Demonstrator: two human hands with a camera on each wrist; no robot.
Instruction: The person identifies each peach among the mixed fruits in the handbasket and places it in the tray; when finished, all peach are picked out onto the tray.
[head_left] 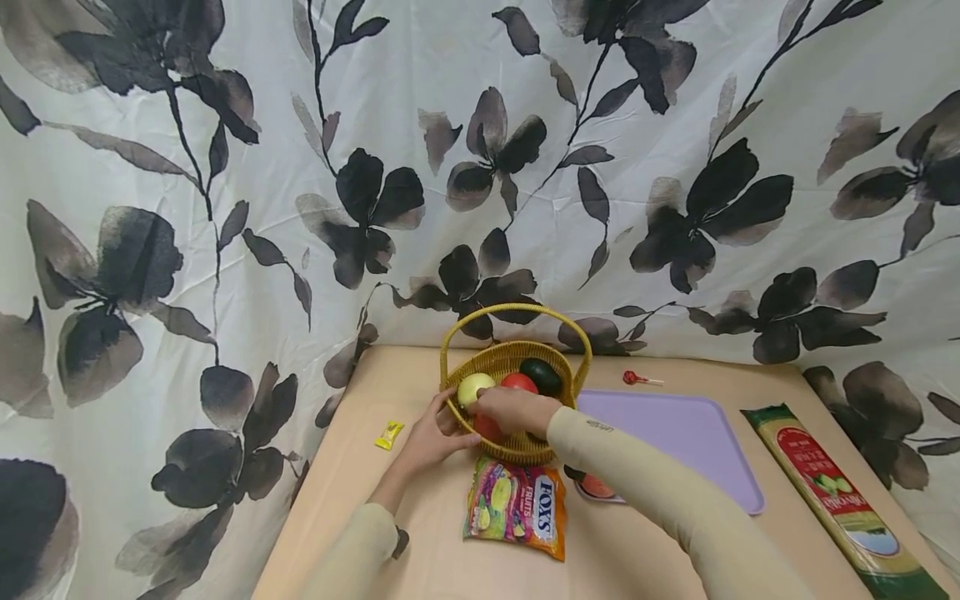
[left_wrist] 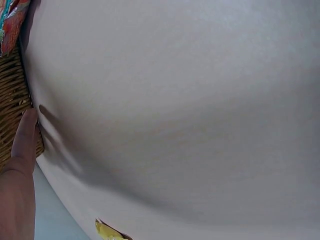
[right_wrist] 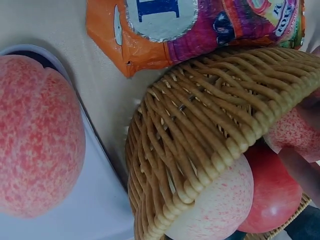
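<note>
A wicker basket (head_left: 525, 454) with a raised handle stands on the table, holding several fruits. My left hand (head_left: 435, 435) rests against its left side; in the left wrist view a straight finger (left_wrist: 26, 135) lies along the weave. My right hand (head_left: 517, 408) reaches inside, fingers around a red-speckled peach (right_wrist: 295, 132), partly hidden by the rim. Beside it are a shiny red fruit (right_wrist: 272, 187) and a pale speckled fruit (right_wrist: 220, 205). A yellow-green fruit (head_left: 474, 387) and a dark green avocado-like fruit (head_left: 542, 377) also lie in the basket.
A bag of Fox's candy (head_left: 516, 508) lies in front of the basket. Right of it is a purple tray (head_left: 675, 442) with a speckled peach (right_wrist: 40, 135). A red lollipop (head_left: 633, 377), a long green-red packet (head_left: 832, 483) and a yellow wrapped candy (head_left: 389, 434) lie around.
</note>
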